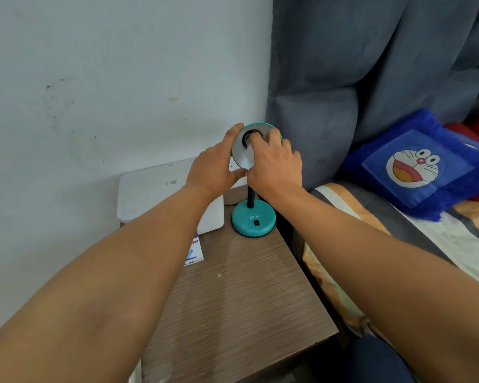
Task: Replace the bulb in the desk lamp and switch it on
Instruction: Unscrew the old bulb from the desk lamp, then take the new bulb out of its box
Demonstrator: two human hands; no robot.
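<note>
Two bare forearms reach forward over a brown wood-grain bedside table [241, 299], from the near edge toward its far end. Partway along the left edge lies a small printed card [194, 254], half hidden under the left forearm. Beyond it, at the far left corner against the wall [94, 78], stands a white box [161, 194].

At the far right corner sits the desk lamp's round teal base [253, 221], marked "ATN", with a small black switch [257, 223] on its near side. A black stem [250, 197] rises straight up from the base, so the lamp's long axis is upright. At the top, the lamp shade [239, 153], teal outside and pale inside, is tilted so its open mouth faces back toward the camera and slightly left.

The left hand [215, 168] cups the shade's left rim, fingers curled over the top edge and thumb near the bottom edge, gripping it narrowly. The right hand [274, 164] has its fingers bunched and pushed into the mouth of the shade at the dark socket in the middle. A pale shape shows below those fingers; whether the right hand holds a bulb cannot be told.

Right of the table, a striped bed sheet [398, 239] carries a blue cartoon cushion [415, 167], with a grey padded headboard [343, 64] behind.
</note>
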